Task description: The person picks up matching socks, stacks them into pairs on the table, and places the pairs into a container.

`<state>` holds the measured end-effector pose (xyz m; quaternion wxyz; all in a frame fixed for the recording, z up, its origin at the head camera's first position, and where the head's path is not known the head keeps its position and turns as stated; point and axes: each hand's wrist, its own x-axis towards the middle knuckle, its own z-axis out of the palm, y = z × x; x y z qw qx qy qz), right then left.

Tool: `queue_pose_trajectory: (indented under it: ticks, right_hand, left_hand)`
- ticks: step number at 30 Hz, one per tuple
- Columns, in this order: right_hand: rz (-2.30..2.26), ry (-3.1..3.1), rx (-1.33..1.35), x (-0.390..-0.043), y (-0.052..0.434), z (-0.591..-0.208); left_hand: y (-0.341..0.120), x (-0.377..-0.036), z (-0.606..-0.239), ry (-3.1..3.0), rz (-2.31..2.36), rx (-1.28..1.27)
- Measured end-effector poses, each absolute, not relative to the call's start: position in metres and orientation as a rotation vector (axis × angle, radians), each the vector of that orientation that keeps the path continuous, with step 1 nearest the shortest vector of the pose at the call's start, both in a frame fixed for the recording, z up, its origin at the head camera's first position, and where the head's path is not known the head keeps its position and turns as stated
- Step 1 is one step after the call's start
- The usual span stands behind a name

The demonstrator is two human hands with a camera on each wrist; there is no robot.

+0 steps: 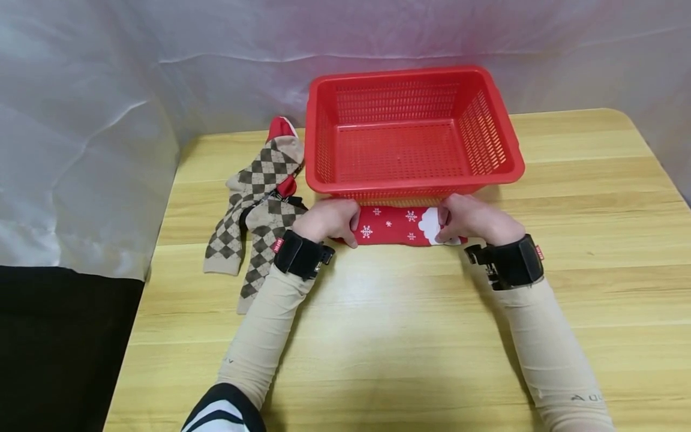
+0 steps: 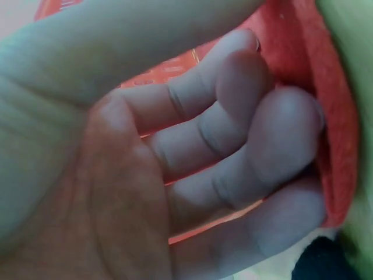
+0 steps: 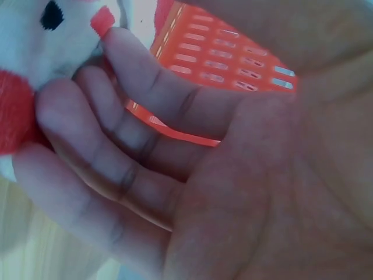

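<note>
A red sock point(image 1: 396, 227) with white snowflakes and a white patch lies stretched sideways on the table, just in front of the red basket. My left hand point(image 1: 329, 219) grips its left end; in the left wrist view, curled fingers point(image 2: 285, 125) meet the folded red fabric point(image 2: 338, 122). At the other end, my right hand point(image 1: 477, 219) pinches the sock beside the white patch. The right wrist view shows bent fingers point(image 3: 76, 122) against the white and red cloth point(image 3: 35, 52). Part of each sock end is hidden by the hands.
The red plastic basket point(image 1: 410, 183) stands at the back of the wooden table point(image 1: 399, 336), nothing visible inside. Brown-and-beige argyle socks point(image 1: 264, 171) with red parts lie in a pile to the left, partly behind my left wrist. A pale cloth curtain point(image 1: 227, 84) hangs behind.
</note>
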<state>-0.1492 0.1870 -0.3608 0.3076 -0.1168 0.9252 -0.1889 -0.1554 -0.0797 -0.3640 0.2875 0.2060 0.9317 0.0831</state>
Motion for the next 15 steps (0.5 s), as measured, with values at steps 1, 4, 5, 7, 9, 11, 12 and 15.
queue_pose_trajectory:
  ticks: [1, 4, 5, 7, 9, 11, 12, 15]
  right_hand:
    - [-0.496, 2.449, -0.314, -0.15, 0.187, -0.361]
    - [-0.492, 2.448, -0.329, -0.15, 0.188, -0.361]
    - [-0.494, 2.445, -0.332, -0.15, 0.188, -0.361]
    - [-0.496, 2.441, -0.336, -0.15, 0.188, -0.361]
    - [-0.5, 2.433, -0.338, -0.15, 0.188, -0.362]
    - [-0.516, 2.426, -0.337, -0.15, 0.188, -0.363]
    - [-0.523, 2.423, -0.336, -0.15, 0.188, -0.363]
    - [-0.541, 2.42, -0.332, -0.15, 0.188, -0.363]
  left_hand:
    - [-0.08, -0.156, -0.364, 2.49, 0.222, 0.551]
    - [-0.08, -0.155, -0.364, 2.488, 0.226, 0.545]
    - [-0.08, -0.155, -0.364, 2.486, 0.228, 0.543]
    - [-0.08, -0.155, -0.363, 2.483, 0.226, 0.538]
    - [-0.079, -0.154, -0.362, 2.483, 0.218, 0.544]
    - [-0.077, -0.152, -0.359, 2.487, 0.211, 0.556]
    - [-0.076, -0.151, -0.357, 2.491, 0.202, 0.565]
    - [-0.072, -0.147, -0.349, 2.494, 0.19, 0.593]
